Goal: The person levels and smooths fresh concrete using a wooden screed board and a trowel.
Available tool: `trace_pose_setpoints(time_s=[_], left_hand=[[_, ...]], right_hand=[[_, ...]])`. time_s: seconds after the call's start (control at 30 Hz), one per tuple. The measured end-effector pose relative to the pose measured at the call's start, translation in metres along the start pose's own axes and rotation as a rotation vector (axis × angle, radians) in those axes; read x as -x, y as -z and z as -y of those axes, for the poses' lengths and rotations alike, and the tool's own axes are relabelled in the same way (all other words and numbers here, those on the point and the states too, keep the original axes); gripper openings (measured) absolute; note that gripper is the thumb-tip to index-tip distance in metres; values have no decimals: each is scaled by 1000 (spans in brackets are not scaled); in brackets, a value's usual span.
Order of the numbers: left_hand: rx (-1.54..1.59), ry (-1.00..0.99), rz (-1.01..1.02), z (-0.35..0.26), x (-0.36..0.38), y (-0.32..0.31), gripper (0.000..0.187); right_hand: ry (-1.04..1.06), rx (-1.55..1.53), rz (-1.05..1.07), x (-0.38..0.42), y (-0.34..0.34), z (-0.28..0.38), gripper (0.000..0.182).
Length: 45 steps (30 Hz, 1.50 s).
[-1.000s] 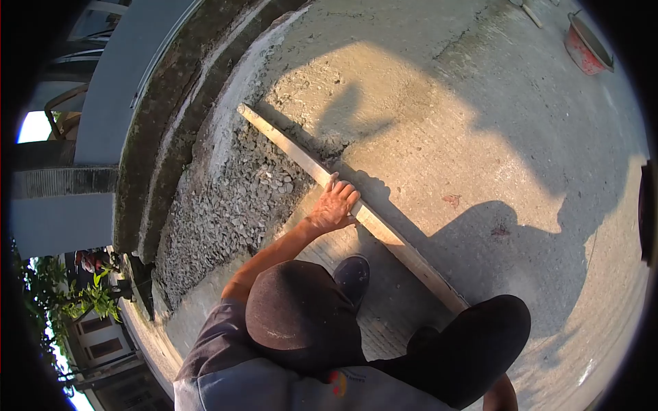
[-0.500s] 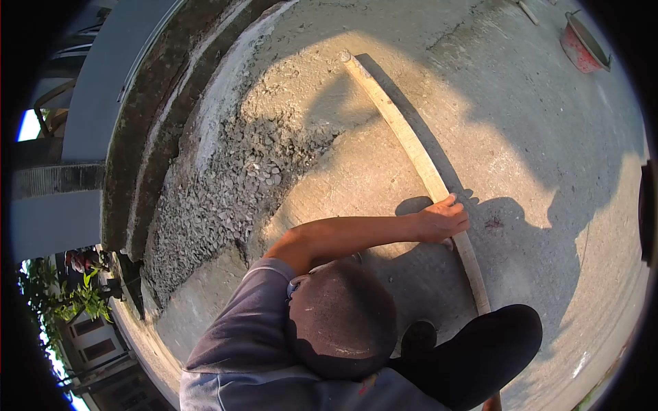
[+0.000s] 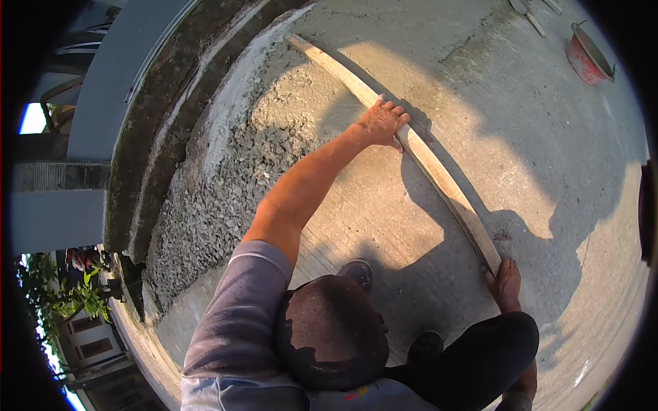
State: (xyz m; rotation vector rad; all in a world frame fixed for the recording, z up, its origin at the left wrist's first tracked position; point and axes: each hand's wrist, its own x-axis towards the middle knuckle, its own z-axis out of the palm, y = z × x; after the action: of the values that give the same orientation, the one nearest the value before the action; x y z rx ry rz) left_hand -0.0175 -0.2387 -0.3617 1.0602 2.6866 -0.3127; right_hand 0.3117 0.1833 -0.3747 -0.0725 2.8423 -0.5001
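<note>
A long wooden plank point(image 3: 445, 179) lies slantwise over the concrete floor point(image 3: 384, 205), its far end beside a patch of rough, wet-looking concrete point(image 3: 226, 185). My left hand point(image 3: 384, 122) grips the plank past its middle, fingers over the top. The near end is in my right hand point(image 3: 506, 284), close to my dark-clad knee point(image 3: 493, 342). The capped head point(image 3: 332, 329) and grey-sleeved shoulder fill the bottom of the view. Shadow covers part of the floor around the plank's near half.
A red bucket point(image 3: 589, 56) stands at the upper right, with a trowel point(image 3: 529, 17) near it. Along the left, a raised stepped edge point(image 3: 147, 157) borders the rough concrete. A green plant point(image 3: 86, 298) shows at lower left.
The plank's far end has swung left, toward the rough concrete. My left hand is farther up the plank. My right hand, earlier mostly hidden behind the knee, now shows at the near end.
</note>
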Motion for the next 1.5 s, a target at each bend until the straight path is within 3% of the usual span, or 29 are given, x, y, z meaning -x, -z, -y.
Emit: trace_pose_setpoints(time_s=[0.17,0.23,0.37,0.47,0.63,0.83,0.93,1.0,1.1,1.3,1.4,1.47,1.5], left_hand=[[29,100,-26,52,24,-19,90],[35,137,-83,68,44,-37,91],[34,277,71,53,106,-36,84],[96,261,82,25,144,-45,79],[102,57,-78,-52,167,-52,71],[218,-304,-91,-228,110,-13,57],[333,-477,-158,-325,78,5,44],[346,-616,-346,-373,60,0,33],[319,-754,-306,-419,40,13,28],[285,-735,-335,-398,27,9,27],[230,-682,-313,-334,13,10,29],[111,-531,61,-281,5,35,35],[89,-479,-41,-249,-2,19,37]], right_hand=[[39,-23,85,-48,4,34,46],[158,33,11,-60,-4,43,43],[280,57,-17,-52,-16,57,42],[292,37,8,-20,-18,52,42],[227,30,41,86,-32,13,45],[-197,112,210,265,-45,-106,47],[-361,132,159,338,-50,-162,47],[-434,145,120,374,-54,-191,47],[-508,156,81,405,-58,-217,47],[-528,176,34,402,-65,-243,47],[-442,216,2,357,-60,-241,47],[-340,208,-44,310,-55,-225,47],[-266,193,-70,279,-46,-207,48]])
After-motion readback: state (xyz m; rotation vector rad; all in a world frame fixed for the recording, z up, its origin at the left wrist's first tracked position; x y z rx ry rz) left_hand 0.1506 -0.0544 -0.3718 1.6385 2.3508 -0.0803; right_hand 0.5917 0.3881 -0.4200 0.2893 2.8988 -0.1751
